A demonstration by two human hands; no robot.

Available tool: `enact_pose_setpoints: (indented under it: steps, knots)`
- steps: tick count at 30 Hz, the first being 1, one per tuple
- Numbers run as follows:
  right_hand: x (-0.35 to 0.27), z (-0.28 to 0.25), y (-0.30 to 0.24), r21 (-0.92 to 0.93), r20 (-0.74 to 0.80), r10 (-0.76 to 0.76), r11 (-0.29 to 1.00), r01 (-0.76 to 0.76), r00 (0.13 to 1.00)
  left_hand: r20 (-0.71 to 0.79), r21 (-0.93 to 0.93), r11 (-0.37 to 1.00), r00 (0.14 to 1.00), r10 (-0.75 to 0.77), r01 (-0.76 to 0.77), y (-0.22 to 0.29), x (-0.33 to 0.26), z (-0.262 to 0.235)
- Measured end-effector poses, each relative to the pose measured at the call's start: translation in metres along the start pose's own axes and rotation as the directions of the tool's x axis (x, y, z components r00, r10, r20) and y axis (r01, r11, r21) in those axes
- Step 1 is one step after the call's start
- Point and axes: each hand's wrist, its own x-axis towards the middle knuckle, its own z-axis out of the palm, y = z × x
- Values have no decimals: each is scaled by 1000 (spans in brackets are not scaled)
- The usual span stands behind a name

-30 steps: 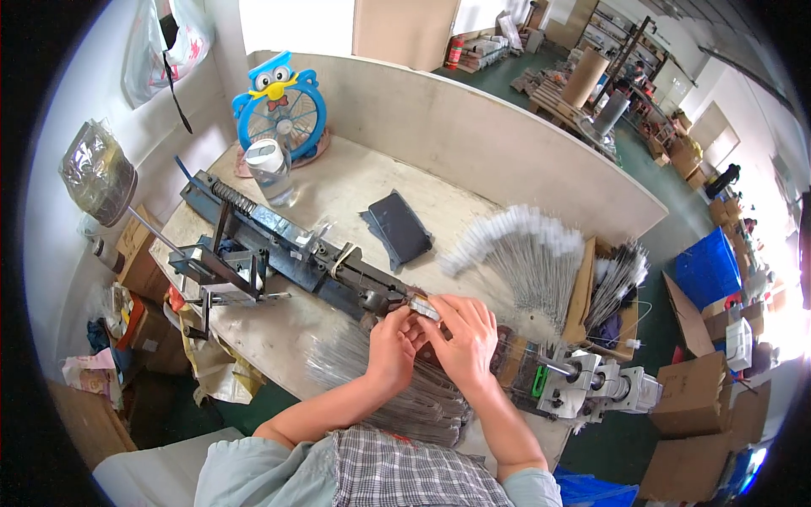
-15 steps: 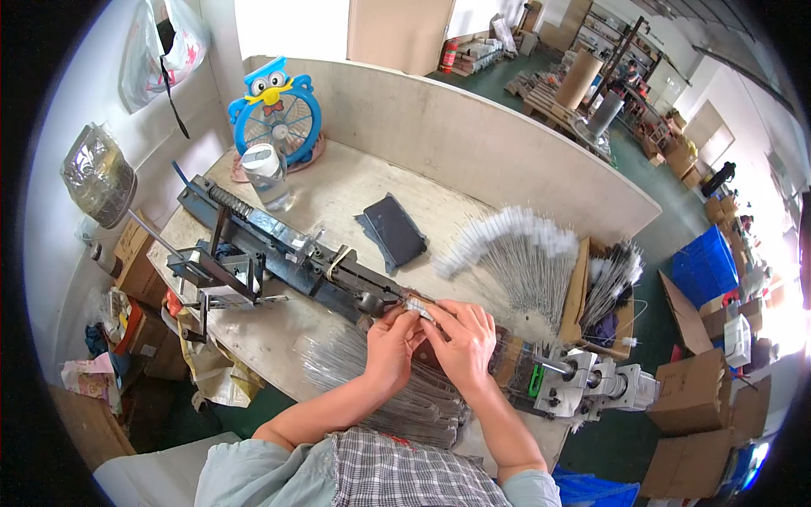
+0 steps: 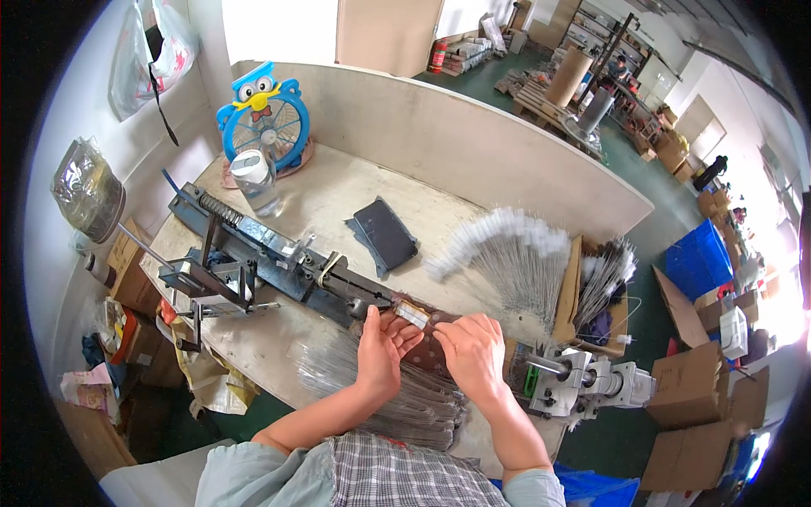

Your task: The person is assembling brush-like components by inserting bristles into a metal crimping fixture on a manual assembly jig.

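In the middle of the bench a small white piece with a tan edge (image 3: 411, 315) lies at the end of a long dark metal bench tool (image 3: 287, 266). My left hand (image 3: 382, 348) is just below that piece, palm turned up, its fingers loosely bent with nothing visible in them. To the right, my right hand (image 3: 473, 351) has thumb and fingertips pressed together; whatever they hold is too small to make out. A brown dotted surface (image 3: 429, 345) shows between both hands. Thin wire-like rods (image 3: 405, 401) lie in a bundle below my hands.
A fan of white-tipped rods (image 3: 515, 253) spreads at the right, beside a cardboard box (image 3: 568, 291) holding more. A metal clamp device (image 3: 591, 384) stands at the right end. A dark phone-like slab (image 3: 384, 235), a water bottle (image 3: 255, 182) and a blue fan (image 3: 266, 127) are farther back.
My hands, together at the small white piece before, have moved apart. The left has opened below it; the right has shifted right, and the white piece now shows more fully.
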Motion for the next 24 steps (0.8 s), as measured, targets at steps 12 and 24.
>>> enact_pose_setpoints:
  steps: [12,24]
  knots:
    - [-10,-19,9,165,-69,-25,986,36,997,39,271,953,988,-152,136,11,-20,-3]
    - [-87,19,-16,345,325,-103,939,-17,940,-658,-12,911,689,303,-412,157,-36,-283]
